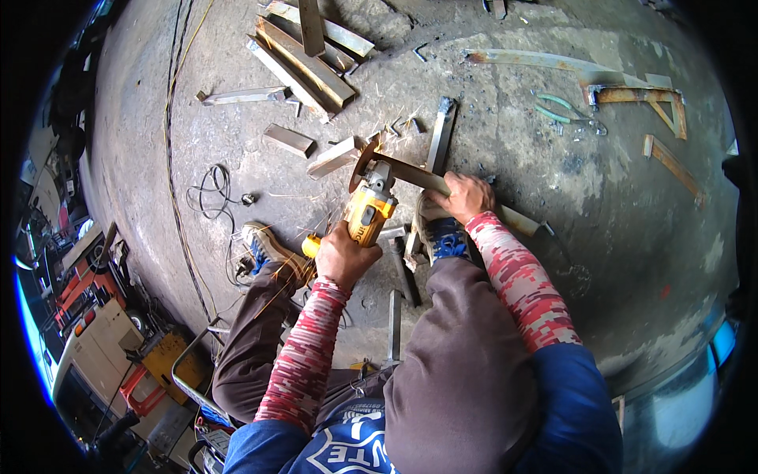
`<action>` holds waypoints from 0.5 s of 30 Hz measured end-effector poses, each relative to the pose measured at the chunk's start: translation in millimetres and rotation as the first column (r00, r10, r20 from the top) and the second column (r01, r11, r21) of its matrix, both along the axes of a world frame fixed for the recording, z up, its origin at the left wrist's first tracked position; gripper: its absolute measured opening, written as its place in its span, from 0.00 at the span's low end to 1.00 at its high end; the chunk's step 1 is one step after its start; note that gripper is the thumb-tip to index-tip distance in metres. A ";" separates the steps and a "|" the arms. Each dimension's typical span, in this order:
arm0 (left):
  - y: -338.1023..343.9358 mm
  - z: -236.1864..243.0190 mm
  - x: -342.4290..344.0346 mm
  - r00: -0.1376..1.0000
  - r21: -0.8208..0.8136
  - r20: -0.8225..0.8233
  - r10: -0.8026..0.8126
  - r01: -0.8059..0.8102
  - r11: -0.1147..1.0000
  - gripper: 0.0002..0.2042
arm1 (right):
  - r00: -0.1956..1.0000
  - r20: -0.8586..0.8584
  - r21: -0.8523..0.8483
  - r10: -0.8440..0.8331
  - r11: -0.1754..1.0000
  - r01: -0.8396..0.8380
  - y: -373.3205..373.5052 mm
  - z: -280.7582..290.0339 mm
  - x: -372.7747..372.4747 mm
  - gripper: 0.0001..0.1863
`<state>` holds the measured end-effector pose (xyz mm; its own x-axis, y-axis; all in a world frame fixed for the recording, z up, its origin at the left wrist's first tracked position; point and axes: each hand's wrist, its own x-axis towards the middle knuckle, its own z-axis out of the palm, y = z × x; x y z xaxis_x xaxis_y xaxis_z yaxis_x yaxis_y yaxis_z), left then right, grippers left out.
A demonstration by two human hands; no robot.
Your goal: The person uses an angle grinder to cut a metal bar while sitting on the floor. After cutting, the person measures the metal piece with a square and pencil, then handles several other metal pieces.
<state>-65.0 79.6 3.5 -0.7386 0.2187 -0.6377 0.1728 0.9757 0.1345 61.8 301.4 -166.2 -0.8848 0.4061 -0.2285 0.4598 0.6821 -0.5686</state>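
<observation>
My left hand (pixel 345 256) is wrapped round the body of a yellow angle grinder (pixel 369 213). Its thin reddish-brown disc (pixel 362 167) stands on edge against the end of a metal bar (pixel 412 174), and sparks fly around the contact and back along my left arm. My right hand (pixel 466 197) grips that bar farther along, with the fingers closed over it beside my right shoe (pixel 447 239). The bar slants from the disc down to the right, past my wrist. A short piece of metal tube (pixel 334 157) lies just left of the disc.
Long metal channels (pixel 308 67) lie at the upper left. Green-handled pliers (pixel 564 110) and a rusty welded frame (pixel 632 93) rest on the concrete at the right. A black cable (pixel 212 189) is coiled left of my left shoe (pixel 268 246); longer cables run along the floor.
</observation>
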 end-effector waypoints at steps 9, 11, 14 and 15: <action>2.7 3.0 -0.7 1.000 0.002 -0.008 -0.015 0.015 1.000 0.29 | 1.000 0.011 -0.004 -0.007 1.000 0.007 -0.8 -2.8 0.8 0.27; 2.0 3.9 0.5 1.000 0.012 -0.014 -0.007 0.008 1.000 0.29 | 1.000 0.012 -0.012 -0.014 1.000 0.014 -0.3 -4.1 0.5 0.27; 0.0 4.4 1.1 1.000 -0.041 0.008 -0.006 0.006 0.999 0.29 | 0.998 -0.055 0.042 0.003 0.999 -0.001 0.1 -4.7 0.8 0.26; -0.4 4.3 1.4 1.000 -0.007 -0.005 0.011 -0.011 1.000 0.28 | 0.998 -0.066 0.034 0.002 0.999 0.000 0.4 -4.4 1.1 0.26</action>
<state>-63.7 79.2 7.8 -0.7444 0.2062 -0.6351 0.1626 0.9785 0.1272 62.9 301.8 -170.6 -0.8980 0.4116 -0.1557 0.4213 0.7019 -0.5743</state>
